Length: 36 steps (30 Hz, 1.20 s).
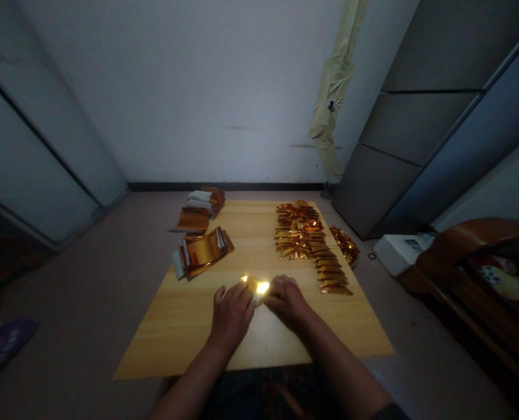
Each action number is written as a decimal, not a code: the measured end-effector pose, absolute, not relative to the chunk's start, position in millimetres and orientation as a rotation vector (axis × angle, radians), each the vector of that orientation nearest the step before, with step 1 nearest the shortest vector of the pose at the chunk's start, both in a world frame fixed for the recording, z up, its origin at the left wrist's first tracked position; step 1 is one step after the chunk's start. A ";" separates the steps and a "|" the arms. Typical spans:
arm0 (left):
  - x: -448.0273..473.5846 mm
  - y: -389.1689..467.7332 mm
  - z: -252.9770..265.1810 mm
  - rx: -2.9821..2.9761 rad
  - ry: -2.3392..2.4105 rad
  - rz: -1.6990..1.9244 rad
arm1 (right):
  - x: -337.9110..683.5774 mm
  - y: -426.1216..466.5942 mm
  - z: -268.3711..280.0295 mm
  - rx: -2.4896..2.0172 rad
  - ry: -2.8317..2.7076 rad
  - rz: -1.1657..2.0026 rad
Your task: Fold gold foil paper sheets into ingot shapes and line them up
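A small sheet of shiny gold foil paper (254,285) lies between my two hands near the middle of the table, catching bright light. My left hand (233,309) has its fingertips on the sheet's left side, the thumb stretched off to the left. At the right edge, my right hand (285,297) pinches the sheet with its fingers curled in. Farther left is a stack of loose gold sheets (204,251) with pale backs. On the right, folded gold foil pieces (300,233) lie in overlapping rows, the front row reaching toward me.
The wooden table (176,338) has more foil sheets (195,219) at its back left corner. Another heap of folded foil (345,245) sits beyond its right edge. A grey refrigerator (399,128) and a white box (397,254) stand to the right, by a wooden seat (460,268).
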State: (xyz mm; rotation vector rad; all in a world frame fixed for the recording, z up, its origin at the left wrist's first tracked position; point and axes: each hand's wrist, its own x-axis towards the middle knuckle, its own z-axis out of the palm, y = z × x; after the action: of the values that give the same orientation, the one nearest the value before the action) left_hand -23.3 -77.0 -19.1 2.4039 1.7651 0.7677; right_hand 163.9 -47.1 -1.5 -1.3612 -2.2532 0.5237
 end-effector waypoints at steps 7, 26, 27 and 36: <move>-23.3 -80.1 -14.1 2.369 1.768 0.760 | 154.2 -45.5 3.3 -1.494 -2.151 0.588; -37.5 -86.6 -19.7 2.579 1.602 0.461 | 144.2 -46.5 1.2 -1.670 -2.056 0.505; -38.1 -86.7 -19.4 2.583 1.591 0.456 | 143.8 -46.9 0.9 -1.672 -2.053 0.490; -36.0 -86.9 -17.7 2.555 1.597 0.493 | 142.2 -43.3 0.0 -1.695 -2.031 0.491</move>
State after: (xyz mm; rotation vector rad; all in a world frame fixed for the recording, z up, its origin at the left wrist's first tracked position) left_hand -36.0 -86.9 -17.7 2.5546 1.5970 0.4929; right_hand 142.2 -43.3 0.0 -1.6950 -2.0311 0.4908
